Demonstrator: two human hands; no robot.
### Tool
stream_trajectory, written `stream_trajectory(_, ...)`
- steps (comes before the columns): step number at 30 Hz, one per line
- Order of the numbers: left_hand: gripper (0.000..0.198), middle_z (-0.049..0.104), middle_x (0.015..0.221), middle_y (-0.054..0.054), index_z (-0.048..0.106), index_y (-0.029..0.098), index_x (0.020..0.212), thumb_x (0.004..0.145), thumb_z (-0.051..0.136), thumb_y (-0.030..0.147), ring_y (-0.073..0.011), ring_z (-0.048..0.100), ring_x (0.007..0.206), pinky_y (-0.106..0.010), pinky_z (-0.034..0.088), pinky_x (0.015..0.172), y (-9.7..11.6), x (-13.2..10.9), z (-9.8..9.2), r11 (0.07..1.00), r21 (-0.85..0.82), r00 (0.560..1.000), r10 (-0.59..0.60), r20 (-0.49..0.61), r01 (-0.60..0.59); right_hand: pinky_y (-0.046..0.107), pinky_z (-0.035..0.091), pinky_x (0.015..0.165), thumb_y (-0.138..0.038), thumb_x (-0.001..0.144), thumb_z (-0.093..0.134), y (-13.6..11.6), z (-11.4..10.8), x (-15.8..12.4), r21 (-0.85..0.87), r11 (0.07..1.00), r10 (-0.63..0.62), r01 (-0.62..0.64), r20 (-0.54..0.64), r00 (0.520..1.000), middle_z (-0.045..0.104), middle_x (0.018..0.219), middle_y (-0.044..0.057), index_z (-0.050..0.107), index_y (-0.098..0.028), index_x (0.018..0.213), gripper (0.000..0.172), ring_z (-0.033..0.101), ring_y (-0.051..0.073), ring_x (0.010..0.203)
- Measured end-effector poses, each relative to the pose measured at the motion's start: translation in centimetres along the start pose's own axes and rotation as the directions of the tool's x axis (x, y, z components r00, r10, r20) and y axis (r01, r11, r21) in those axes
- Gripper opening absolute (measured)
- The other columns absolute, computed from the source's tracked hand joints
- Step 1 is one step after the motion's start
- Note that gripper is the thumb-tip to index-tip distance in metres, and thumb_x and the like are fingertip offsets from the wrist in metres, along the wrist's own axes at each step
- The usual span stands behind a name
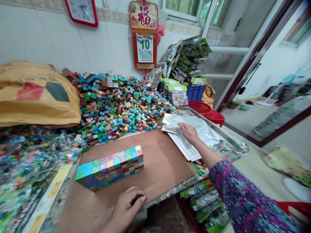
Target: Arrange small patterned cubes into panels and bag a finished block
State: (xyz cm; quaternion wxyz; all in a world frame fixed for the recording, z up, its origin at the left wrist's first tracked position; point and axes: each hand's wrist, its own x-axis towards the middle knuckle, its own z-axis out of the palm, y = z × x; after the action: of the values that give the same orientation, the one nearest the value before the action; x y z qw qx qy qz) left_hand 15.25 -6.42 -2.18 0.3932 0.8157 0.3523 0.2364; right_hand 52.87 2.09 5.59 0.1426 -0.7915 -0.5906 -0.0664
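My right hand (190,133) reaches out to a stack of clear plastic bags and white sheets (194,132) at the right of the brown board (157,161); its fingers rest on the top bag. My left hand (127,204) lies curled at the board's near edge, holding nothing that I can see. Just beyond it stands a long stacked block of small colourful cubes (110,166), apart from both hands.
A big heap of loose colourful cubes (116,103) fills the back of the table. A yellow sack (36,94) lies at the left, filled packets (31,155) below it. Red baskets (206,110) and a blue crate (195,92) stand at the right.
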Motion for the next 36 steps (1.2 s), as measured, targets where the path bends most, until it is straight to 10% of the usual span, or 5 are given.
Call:
stream_trajectory(7, 0.032, 0.068, 0.076, -0.005, 0.07, 0.018, 0.083, 0.087, 0.055, 0.046, -0.0181, 0.062, 0.075, -0.027, 0.047, 0.07, 1.4, 0.7, 0.8, 0.947, -0.22, 0.972, -0.232, 0.035, 0.234, 0.055, 0.024, 0.114, -0.025, 0.101, 0.038, -3.6, 0.1, -13.5, -0.057, 0.942, -0.335, 0.331, -0.22, 0.916, 0.067, 0.128, 0.01, 0.066, -0.018, 0.124, 0.037, 0.054, 0.031, 0.128)
stream_trajectory(13, 0.056, 0.072, 0.103, -0.008, 0.064, 0.016, 0.116, 0.073, 0.077, 0.05, -0.0161, 0.066, 0.088, -0.029, 0.05, 0.083, 5.7, 3.8, 4.0, 0.547, -0.684, 0.873, -0.363, 0.326, 0.483, 0.065, 0.02, 0.114, -0.019, 0.094, 0.045, -5.8, 1.2, -21.8, 0.003, 0.917, -0.398, 0.4, -0.083, 0.914, 0.061, 0.136, 0.013, 0.064, -0.02, 0.131, 0.041, 0.047, 0.038, 0.133)
stream_trajectory(18, 0.025, 0.07, 0.081, -0.005, 0.066, 0.013, 0.084, 0.076, 0.077, 0.034, -0.0118, 0.065, 0.07, -0.024, 0.052, 0.072, 6.7, 5.6, 6.7, 0.268, -0.836, 0.829, -0.452, 0.33, 0.479, 0.067, 0.021, 0.113, -0.019, 0.093, 0.047, -6.2, 2.4, -22.9, 0.059, 0.886, -0.46, 0.459, 0.005, 0.888, 0.058, 0.14, 0.012, 0.06, -0.022, 0.135, 0.044, 0.048, 0.039, 0.132)
stream_trajectory(25, 0.01, 0.073, 0.082, -0.008, 0.067, 0.012, 0.091, 0.083, 0.065, 0.016, -0.0127, 0.069, 0.069, -0.026, 0.056, 0.073, 5.9, 4.8, 7.6, 0.158, -0.831, 0.76, -0.522, 0.387, 0.533, 0.06, 0.033, 0.111, -0.035, 0.1, 0.041, -6.1, 4.0, -23.4, 0.146, 0.922, -0.375, 0.359, 0.102, 0.921, 0.053, 0.145, 0.015, 0.056, -0.016, 0.139, 0.046, 0.048, 0.037, 0.133)
stream_trajectory(36, 0.019, 0.071, 0.066, -0.006, 0.062, 0.013, 0.075, 0.076, 0.075, 0.027, -0.0132, 0.067, 0.057, -0.025, 0.056, 0.062, 5.8, 3.0, 7.4, 0.304, -0.751, 0.703, -0.652, 0.284, 0.586, 0.061, 0.023, 0.115, -0.038, 0.102, 0.035, -5.0, 4.8, -22.6, 0.369, 0.895, -0.343, 0.253, 0.204, 0.917, 0.042, 0.153, 0.011, 0.052, -0.02, 0.142, 0.048, 0.029, 0.033, 0.146)
